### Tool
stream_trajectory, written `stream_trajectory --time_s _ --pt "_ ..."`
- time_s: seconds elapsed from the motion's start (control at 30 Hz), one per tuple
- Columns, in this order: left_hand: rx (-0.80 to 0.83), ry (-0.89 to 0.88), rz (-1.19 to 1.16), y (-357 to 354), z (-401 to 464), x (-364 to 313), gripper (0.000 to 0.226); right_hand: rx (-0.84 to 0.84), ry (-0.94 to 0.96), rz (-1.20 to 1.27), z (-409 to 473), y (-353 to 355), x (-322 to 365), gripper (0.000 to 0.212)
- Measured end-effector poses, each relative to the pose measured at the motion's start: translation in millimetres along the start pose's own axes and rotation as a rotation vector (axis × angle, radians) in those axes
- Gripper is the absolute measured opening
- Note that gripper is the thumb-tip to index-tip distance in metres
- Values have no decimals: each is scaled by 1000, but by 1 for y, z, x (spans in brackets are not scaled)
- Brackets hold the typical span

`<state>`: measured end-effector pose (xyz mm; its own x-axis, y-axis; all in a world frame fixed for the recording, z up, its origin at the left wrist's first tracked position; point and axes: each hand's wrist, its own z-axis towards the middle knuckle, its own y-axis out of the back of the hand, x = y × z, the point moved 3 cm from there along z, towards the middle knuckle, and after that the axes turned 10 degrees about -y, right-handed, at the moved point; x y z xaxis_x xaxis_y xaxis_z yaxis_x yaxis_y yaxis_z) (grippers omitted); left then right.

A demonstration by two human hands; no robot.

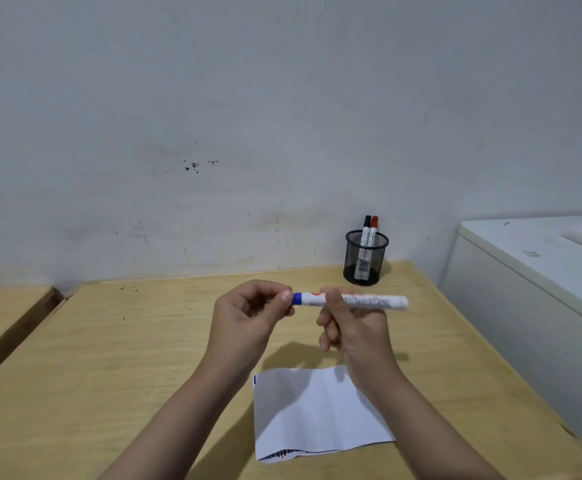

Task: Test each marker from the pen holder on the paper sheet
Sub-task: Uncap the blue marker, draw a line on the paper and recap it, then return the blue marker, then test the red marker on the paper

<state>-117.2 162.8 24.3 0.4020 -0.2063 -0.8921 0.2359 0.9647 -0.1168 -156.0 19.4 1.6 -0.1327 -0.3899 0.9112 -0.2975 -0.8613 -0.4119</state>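
A white marker [372,302] with a blue cap [297,298] is held level above the wooden table [126,358]. My right hand [353,327] grips its barrel. My left hand [248,313] pinches the blue cap at the marker's left end. A black mesh pen holder [365,259] stands at the table's far edge, with a black-capped marker [366,230] and a red-capped marker [373,232] upright in it. A folded white paper sheet [313,410] lies on the table below my hands, with red and blue marks along its near edge.
A grey wall rises right behind the table. A white cabinet [542,271] stands close to the table's right side. A second wooden surface [5,313] sits to the left, across a narrow gap.
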Motion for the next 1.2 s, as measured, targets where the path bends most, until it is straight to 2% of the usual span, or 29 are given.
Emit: stream_trajectory --time_s 0.07,0.1,0.13,0.2,0.27,0.3,0.37,0.47,0.53,0.63,0.7,0.83,0.9,1.03,1.2 --pt "-78 -86 116 5 8 -2 11 -10 -68 -141 1 4 -1 51" --pt "-98 -127 190 7 11 -3 10 -28 -26 -242 0 8 1 48" --pt "-98 -161 255 7 14 -3 10 -49 73 -335 -1 12 5 39" --pt "-62 -204 332 3 18 -2 10 -100 418 -578 -2 18 20 26" --pt "5 -227 357 -7 23 -2 10 -98 771 -923 4 22 32 33" --pt "44 -233 365 -14 26 -2 9 -80 875 -1070 10 25 35 36" --pt "116 -249 379 -29 33 -3 9 -33 978 -1219 21 29 41 35" --pt "176 -269 357 -49 48 -2 5 6 1057 -1225 33 39 48 35" --pt "178 -282 348 -62 61 3 12 -65 1022 -1160 44 51 60 49" --pt "135 -283 416 -80 87 23 20 -190 794 -886 70 73 92 73" --pt "137 -288 509 -94 107 43 26 -272 754 -783 92 85 113 78" --pt "202 -292 649 -124 140 87 34 -391 766 -727 140 95 136 59" --pt "213 -284 659 -136 150 104 32 -423 737 -760 166 99 134 49" --pt "218 -275 688 -148 163 133 29 -406 559 -954 208 110 115 48" --pt "144 -279 654 -150 170 143 23 -351 323 -1161 236 124 86 39"
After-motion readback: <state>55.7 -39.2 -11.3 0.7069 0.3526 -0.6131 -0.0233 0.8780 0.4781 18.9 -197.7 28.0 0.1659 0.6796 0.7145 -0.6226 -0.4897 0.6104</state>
